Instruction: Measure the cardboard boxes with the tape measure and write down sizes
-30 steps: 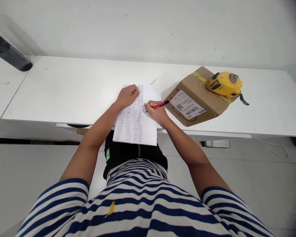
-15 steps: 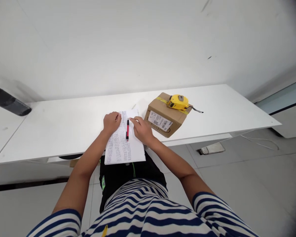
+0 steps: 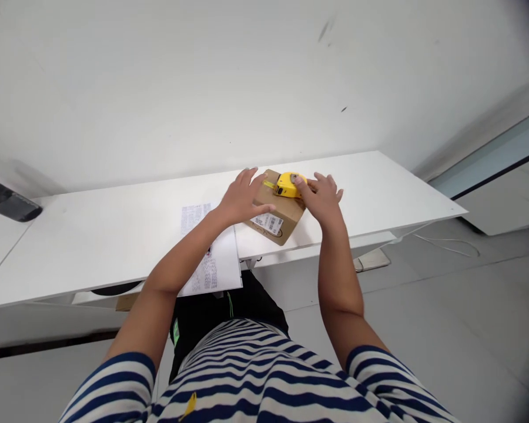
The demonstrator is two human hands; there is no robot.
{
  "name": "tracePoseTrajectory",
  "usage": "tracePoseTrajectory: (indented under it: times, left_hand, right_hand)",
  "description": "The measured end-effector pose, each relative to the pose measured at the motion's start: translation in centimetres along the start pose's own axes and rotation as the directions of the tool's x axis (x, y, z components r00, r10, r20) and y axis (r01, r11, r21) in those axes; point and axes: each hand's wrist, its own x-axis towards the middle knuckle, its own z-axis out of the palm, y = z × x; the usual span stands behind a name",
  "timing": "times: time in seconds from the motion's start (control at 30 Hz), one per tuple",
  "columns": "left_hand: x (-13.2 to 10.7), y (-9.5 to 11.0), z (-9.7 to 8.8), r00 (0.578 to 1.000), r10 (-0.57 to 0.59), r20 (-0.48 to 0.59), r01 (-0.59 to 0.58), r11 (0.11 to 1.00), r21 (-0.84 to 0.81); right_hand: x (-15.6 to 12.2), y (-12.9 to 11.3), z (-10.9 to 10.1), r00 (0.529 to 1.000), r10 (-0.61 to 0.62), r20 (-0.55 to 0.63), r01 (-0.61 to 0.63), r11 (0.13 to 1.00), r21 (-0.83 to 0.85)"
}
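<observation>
My right hand grips the right end of a yellow tape measure between thumb and forefinger, its other fingers spread out. The tape measure sits on top of a small brown cardboard box with a white printed label. At the box's left side is my left hand, open with fingers apart; whether it touches the cardboard I cannot tell. Under my left forearm lies a sheet of handwritten paper at the desk's front edge. Most of the pen on it is hidden by that arm.
The long white desk runs along a white wall. A dark cylindrical object stands at the far left. Below the desk at right, a pale flat object and a white cable lie on the tiled floor.
Both hands have left the paper and moved right to the box. My left hand has opened beside it, and my right hand has taken hold of the tape measure. The view has shifted slightly.
</observation>
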Motion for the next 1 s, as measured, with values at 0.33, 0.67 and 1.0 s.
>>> tracePoseTrajectory:
  times: [0.33, 0.67, 1.0]
  left_hand:
    - [-2.4, 4.5, 0.0, 0.933, -0.319, 0.166, 0.315, 0.948, 0.053]
    - [-2.4, 2.7, 2.5, 0.887, 0.349, -0.303, -0.303, 0.934, 0.189]
    - [-2.8, 2.6, 1.7, 0.868, 0.426, -0.255, -0.383, 0.901, 0.204]
  right_hand:
    - [-4.2, -0.7, -1.0, 0.964, -0.267, -0.008, 0.265, 0.949, 0.168]
    - [-6.3, -1.5, -1.2, 0.971, -0.173, -0.163, 0.237, 0.762, 0.602]
    - [-7.0, -1.6, -1.5, 0.985, -0.121, -0.125, 0.173, 0.711, 0.681]
